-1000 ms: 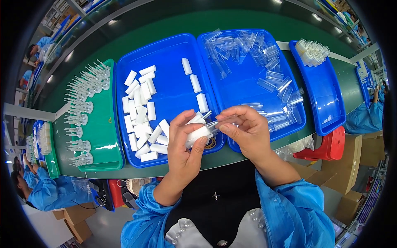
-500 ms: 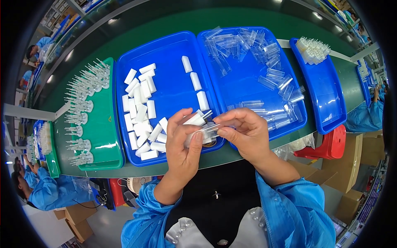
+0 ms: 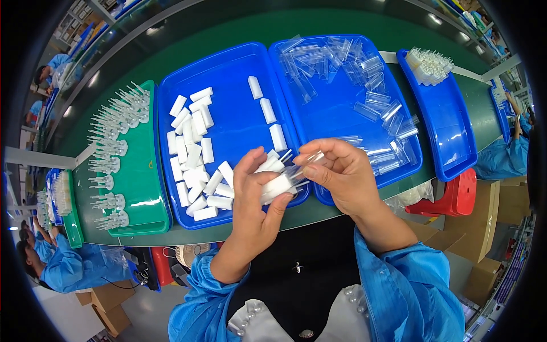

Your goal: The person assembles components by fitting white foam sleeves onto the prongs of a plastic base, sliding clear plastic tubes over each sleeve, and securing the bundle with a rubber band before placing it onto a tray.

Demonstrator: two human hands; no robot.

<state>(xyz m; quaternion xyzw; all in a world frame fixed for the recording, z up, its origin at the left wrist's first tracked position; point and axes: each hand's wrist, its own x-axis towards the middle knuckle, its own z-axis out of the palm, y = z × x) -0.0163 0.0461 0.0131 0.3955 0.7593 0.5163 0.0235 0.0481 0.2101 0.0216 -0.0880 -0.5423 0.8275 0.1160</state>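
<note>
My left hand (image 3: 252,199) is closed around a white block-shaped piece (image 3: 277,186), with thin clear prongs sticking out at its right end. A short clear plastic tube (image 3: 312,159) is pinched between the thumb and fingers of my right hand (image 3: 348,178). The tube's left end meets the prong end of the white piece; whether it is over the prongs is hard to make out. Both hands are above the near edges of two blue trays. Loose white blocks (image 3: 194,154) lie in the left blue tray (image 3: 233,85), and clear tubes (image 3: 379,102) in the right blue tray (image 3: 325,117).
Clear pronged parts (image 3: 122,111) stand in rows along a green tray (image 3: 139,191) at the left. A narrow blue tray (image 3: 450,134) at the right holds a bundle of white pronged parts (image 3: 428,67). A red stool (image 3: 450,196) and cardboard boxes (image 3: 476,228) are beyond the bench edge.
My right hand has turned and shifted slightly right with the tube. The white piece in my left hand now shows more plainly between my fingers.
</note>
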